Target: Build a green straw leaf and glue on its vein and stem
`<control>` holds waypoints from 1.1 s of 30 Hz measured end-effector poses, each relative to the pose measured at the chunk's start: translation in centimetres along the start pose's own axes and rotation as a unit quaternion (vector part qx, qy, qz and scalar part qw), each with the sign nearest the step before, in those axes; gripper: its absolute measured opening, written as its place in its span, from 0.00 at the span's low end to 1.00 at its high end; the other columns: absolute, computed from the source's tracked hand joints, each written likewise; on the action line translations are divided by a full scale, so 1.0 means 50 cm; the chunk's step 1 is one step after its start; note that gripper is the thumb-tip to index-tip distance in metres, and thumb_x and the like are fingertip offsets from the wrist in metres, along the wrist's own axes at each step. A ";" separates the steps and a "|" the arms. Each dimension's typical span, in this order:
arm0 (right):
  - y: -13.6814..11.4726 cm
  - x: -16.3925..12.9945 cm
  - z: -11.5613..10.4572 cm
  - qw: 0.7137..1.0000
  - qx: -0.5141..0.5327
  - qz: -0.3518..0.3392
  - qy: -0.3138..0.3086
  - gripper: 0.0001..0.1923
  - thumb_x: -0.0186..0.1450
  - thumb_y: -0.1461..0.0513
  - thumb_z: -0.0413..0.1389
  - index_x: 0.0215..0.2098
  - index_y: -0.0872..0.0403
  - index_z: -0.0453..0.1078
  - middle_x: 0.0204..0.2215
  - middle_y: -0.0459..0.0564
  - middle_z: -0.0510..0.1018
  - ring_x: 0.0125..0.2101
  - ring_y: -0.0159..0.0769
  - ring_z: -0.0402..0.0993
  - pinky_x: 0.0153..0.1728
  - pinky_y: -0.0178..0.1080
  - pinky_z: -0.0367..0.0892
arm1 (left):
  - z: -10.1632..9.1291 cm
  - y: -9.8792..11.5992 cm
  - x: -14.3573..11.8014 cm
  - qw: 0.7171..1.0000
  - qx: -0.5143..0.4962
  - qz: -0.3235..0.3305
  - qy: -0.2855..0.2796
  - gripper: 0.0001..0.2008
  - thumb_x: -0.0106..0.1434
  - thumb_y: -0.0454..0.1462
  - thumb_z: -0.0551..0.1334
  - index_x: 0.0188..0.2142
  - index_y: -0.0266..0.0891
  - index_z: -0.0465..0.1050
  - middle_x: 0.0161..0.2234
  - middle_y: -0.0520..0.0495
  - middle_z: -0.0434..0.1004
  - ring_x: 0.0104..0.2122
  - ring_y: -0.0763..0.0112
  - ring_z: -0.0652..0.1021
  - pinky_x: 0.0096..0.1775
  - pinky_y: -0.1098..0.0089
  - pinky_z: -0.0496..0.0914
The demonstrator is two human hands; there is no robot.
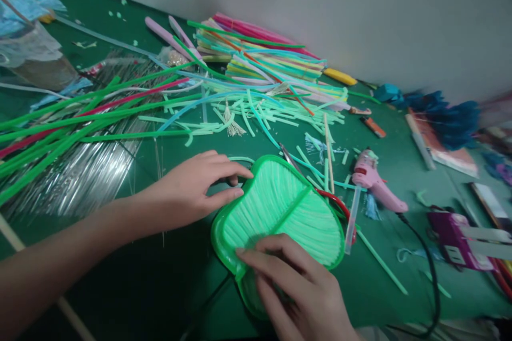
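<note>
A bright green leaf-shaped piece [276,208], its surface lined with pale green strips and bordered by a raised green rim, lies in front of me. My left hand [212,181] grips the upper left rim with bent index finger and thumb. At the lower left rim, the fingertips of my right hand [296,282] close on the edge; part of the thumb side is hidden. A second rounded green part shows beneath the right hand. Red-handled scissors [338,200] lie partly under the leaf piece's right side.
Pipe cleaners [264,53] are heaped at the back, with cut green pieces [276,109] before them. Clear thin strips [88,170] spread at left. A pink glue gun [376,181] with a black cord and a purple box [456,240] lie right.
</note>
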State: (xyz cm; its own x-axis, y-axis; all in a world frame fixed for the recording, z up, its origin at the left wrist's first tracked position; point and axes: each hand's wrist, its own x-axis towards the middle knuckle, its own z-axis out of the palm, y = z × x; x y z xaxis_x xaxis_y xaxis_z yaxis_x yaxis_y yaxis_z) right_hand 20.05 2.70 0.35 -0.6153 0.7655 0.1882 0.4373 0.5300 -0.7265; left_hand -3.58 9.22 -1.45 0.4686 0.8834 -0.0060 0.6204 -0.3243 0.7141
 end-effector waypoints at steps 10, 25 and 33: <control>-0.001 -0.001 -0.003 1.000 -0.024 -0.011 0.007 0.17 0.64 0.74 0.52 0.47 0.59 0.77 0.36 0.57 0.77 0.32 0.34 0.78 0.33 0.34 0.76 | 0.016 -0.010 0.000 0.998 0.003 0.048 0.039 0.14 0.70 0.41 0.59 0.51 0.51 0.79 0.43 0.48 0.75 0.45 0.66 0.72 0.47 0.66 0.66; -0.006 -0.008 -0.008 0.999 -0.023 0.005 0.022 0.18 0.64 0.74 0.52 0.48 0.54 0.76 0.36 0.52 0.77 0.35 0.33 0.77 0.33 0.33 0.75 | 0.023 -0.001 0.007 0.997 0.025 0.030 0.064 0.12 0.65 0.41 0.63 0.47 0.49 0.81 0.41 0.49 0.77 0.42 0.66 0.74 0.43 0.66 0.68; -0.006 -0.001 0.001 1.000 -0.019 0.005 0.023 0.18 0.64 0.74 0.53 0.48 0.55 0.76 0.36 0.52 0.79 0.35 0.35 0.75 0.34 0.37 0.74 | 0.015 0.000 0.010 0.999 0.001 0.013 0.046 0.12 0.65 0.42 0.64 0.47 0.49 0.81 0.41 0.49 0.78 0.44 0.65 0.75 0.46 0.65 0.68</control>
State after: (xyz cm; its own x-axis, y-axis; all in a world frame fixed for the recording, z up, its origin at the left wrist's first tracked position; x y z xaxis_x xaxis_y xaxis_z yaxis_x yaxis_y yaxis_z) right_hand 19.91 2.51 0.53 -0.5803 0.7862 0.2127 0.4686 0.5359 -0.7024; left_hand -2.86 9.40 -2.00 0.4246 0.9020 0.0781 0.6093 -0.3485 0.7123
